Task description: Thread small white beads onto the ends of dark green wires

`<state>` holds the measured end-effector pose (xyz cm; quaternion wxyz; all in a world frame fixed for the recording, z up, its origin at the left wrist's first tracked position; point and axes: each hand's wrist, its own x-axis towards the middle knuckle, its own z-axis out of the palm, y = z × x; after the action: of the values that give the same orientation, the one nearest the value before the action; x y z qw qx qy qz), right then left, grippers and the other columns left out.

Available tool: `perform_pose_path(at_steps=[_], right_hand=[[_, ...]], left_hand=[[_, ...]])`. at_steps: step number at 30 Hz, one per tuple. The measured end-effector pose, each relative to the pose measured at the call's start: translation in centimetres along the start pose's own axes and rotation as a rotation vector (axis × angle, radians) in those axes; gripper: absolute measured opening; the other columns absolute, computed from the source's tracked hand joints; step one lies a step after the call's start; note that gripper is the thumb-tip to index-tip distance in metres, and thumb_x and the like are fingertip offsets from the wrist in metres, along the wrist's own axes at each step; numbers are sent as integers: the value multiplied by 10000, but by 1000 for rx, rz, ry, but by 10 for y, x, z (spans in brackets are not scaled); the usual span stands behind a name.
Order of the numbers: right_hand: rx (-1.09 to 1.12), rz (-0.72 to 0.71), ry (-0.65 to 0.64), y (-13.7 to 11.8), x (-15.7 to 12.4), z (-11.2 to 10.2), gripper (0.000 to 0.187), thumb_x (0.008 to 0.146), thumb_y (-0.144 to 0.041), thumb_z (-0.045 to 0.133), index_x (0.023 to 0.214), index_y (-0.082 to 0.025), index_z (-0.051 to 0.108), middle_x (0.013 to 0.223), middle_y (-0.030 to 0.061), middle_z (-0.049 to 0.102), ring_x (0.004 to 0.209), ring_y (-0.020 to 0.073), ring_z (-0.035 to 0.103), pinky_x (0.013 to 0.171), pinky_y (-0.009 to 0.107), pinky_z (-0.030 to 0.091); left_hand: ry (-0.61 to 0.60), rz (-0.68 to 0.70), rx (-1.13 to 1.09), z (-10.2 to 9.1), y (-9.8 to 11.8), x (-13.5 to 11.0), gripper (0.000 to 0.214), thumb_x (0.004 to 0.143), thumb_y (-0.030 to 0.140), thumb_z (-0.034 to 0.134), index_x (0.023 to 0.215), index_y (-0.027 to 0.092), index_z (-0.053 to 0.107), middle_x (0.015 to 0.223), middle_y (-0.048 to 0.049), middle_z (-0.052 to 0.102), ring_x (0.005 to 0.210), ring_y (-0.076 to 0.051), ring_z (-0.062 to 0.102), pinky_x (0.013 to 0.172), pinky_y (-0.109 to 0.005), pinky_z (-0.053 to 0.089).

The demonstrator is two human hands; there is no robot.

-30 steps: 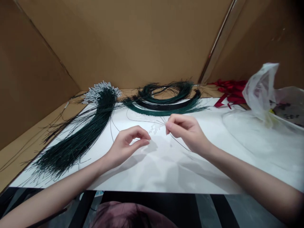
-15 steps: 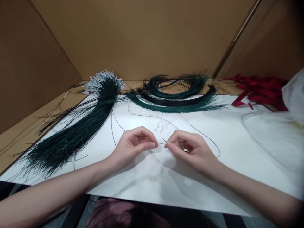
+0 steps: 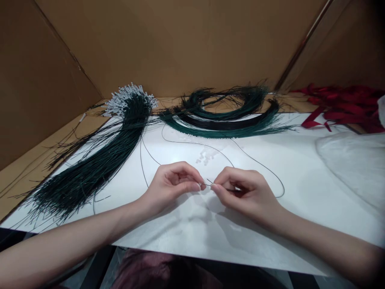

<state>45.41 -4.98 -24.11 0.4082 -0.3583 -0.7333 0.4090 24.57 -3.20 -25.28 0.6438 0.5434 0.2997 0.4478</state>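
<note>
Head view: left hand [image 3: 173, 184] pinched shut at thumb and forefinger tips, held item too small to tell. Right hand [image 3: 243, 192] pinched shut on end of thin dark wire [image 3: 259, 163], wire tip at left fingertips, hands nearly touching. Wire loops over white tabletop [image 3: 180, 228] behind hands. White beads [image 3: 206, 154] inside loop. Straight green wire bundle [image 3: 99, 164] left, coiled green wires [image 3: 228, 122] far side, red ribbons [image 3: 339, 106] far right
</note>
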Motion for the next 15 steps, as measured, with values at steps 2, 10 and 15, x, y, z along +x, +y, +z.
perform_pose_path(at_steps=[2,10,15], right_hand=[[0,-21,1,1,0,1,195,897,-149,600,706,-163,565,535,-74,340,485,56,283,435,221,218],[11,-15,-13,1,-1,1,197,889,-139,603,696,-157,566,527,-82,326,481,51,262,430,220,208],[18,-5,-14,-2,1,1,203,875,-148,598,678,-161,555,520,-85,300,477,52,247,419,219,192]], left_hand=[[4,6,7,-1,-1,0,115,728,117,848,777,138,746,756,-32,757,715,-111,719,703,-188,590],[-9,9,38,0,0,2,149,712,153,865,767,135,727,799,-54,768,753,-141,725,726,-235,600],[-17,29,40,0,-1,0,196,700,91,860,798,136,697,789,-29,758,746,-121,723,718,-207,600]])
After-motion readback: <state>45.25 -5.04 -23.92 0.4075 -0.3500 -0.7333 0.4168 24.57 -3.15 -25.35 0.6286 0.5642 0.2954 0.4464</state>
